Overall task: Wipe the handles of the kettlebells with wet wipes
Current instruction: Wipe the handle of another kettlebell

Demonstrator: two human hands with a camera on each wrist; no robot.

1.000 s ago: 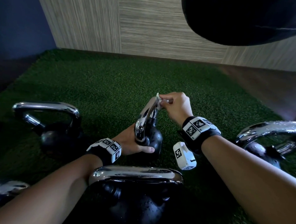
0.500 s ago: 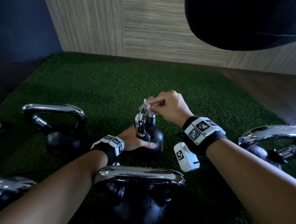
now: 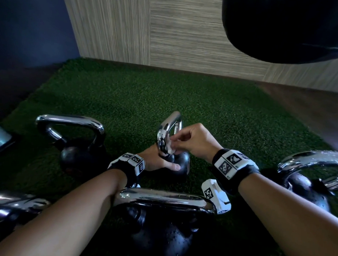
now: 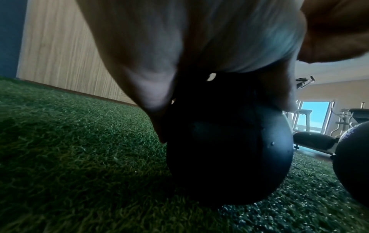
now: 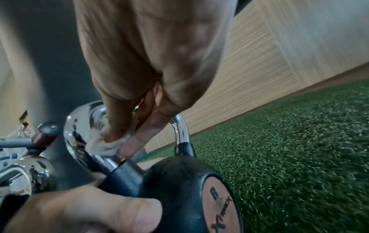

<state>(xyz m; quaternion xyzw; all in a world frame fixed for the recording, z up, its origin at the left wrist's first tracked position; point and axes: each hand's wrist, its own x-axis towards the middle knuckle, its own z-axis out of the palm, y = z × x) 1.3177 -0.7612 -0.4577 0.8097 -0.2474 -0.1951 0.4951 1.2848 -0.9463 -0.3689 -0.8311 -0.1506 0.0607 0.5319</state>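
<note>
At six o'clock on the small kettlebell's chrome handle (image 3: 169, 131), a wet wipe (image 3: 171, 148) is pinched by right hand (image 3: 192, 142) fingers; the black kettlebell body (image 3: 179, 166) is gripped by curled left hand (image 3: 157, 163) fingers. The handle's lower leg should be rubbed fully round, with the body kept braced.

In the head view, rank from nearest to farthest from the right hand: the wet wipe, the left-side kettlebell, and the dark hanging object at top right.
From the right hand:
1. Wet wipe, pinched in its fingertips against the small kettlebell's chrome handle.
2. Left-side kettlebell, standing on the turf across from the left hand.
3. Dark hanging object, high at top right.
</note>
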